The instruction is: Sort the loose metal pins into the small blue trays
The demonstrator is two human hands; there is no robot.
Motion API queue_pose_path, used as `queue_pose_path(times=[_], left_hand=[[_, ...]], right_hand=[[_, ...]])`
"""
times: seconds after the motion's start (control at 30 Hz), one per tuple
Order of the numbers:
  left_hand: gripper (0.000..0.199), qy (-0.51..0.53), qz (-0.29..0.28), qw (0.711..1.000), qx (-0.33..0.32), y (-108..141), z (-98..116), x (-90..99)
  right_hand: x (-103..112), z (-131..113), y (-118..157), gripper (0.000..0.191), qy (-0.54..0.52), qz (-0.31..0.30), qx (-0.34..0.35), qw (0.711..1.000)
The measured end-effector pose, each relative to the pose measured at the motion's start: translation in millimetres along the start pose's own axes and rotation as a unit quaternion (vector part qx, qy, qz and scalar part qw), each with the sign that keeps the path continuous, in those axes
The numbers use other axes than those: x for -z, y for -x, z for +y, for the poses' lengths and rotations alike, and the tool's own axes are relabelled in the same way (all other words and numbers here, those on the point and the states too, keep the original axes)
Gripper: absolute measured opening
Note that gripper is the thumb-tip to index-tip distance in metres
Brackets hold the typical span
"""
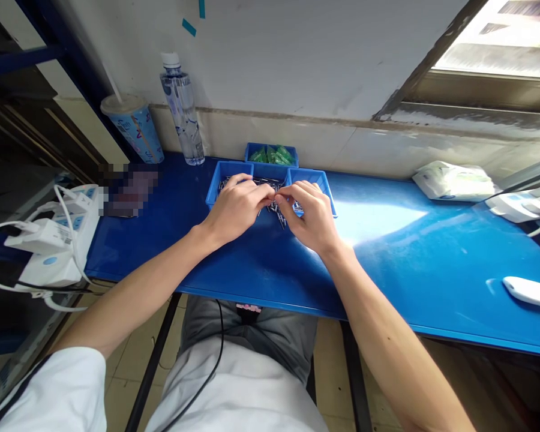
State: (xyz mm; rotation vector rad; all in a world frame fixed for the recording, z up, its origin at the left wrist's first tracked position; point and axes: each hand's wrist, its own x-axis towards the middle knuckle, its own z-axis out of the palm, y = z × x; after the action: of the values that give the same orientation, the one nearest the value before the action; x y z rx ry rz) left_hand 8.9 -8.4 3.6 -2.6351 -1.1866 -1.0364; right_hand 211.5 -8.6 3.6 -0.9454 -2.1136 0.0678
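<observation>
My left hand (237, 207) and my right hand (311, 215) meet fingertip to fingertip above the front of the blue bins. Both are closed in a pinch; whatever lies between the fingers is too small and hidden to name. Slim, shiny metal pieces (281, 218) lie on the table just under the fingertips. More of these pieces fill the left blue bin (212, 191) and the middle one, partly covered by my hands. The right blue bin (327, 187) holds some too, near its front. Behind them a smaller blue bin (249, 147) contains green packets (274, 155).
A water bottle (182, 114) and a blue drink cup with a straw (137, 129) stand at the back left. Power strips (78, 237) with white cables crowd the left edge. To the right are a soft white pack (452, 180), a plug adapter (517, 206) and a white mouse-like object (531, 291).
</observation>
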Motion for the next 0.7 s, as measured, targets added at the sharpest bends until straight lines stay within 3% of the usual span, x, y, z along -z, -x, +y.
queue_pose_path(times=[0.3, 0.6, 0.7], left_hand=[[0.014, 0.053, 0.081, 0.995, 0.030, -2.5, 3.5, 7.6], [0.022, 0.057, -0.006, 0.998, 0.027, -1.4, 0.0, 5.0], [0.024, 0.064, -0.019, 0.998, 0.010, -1.1, 0.4, 4.9]], right_hand=[[-4.0, 5.4, 2.1, 0.015, 0.009, -0.002, -0.008, 1.000], [-2.3, 5.4, 0.9, 0.022, 0.007, 0.006, 0.002, 1.000], [-0.9, 3.9, 0.2, 0.036, -0.002, 0.004, 0.005, 1.000]])
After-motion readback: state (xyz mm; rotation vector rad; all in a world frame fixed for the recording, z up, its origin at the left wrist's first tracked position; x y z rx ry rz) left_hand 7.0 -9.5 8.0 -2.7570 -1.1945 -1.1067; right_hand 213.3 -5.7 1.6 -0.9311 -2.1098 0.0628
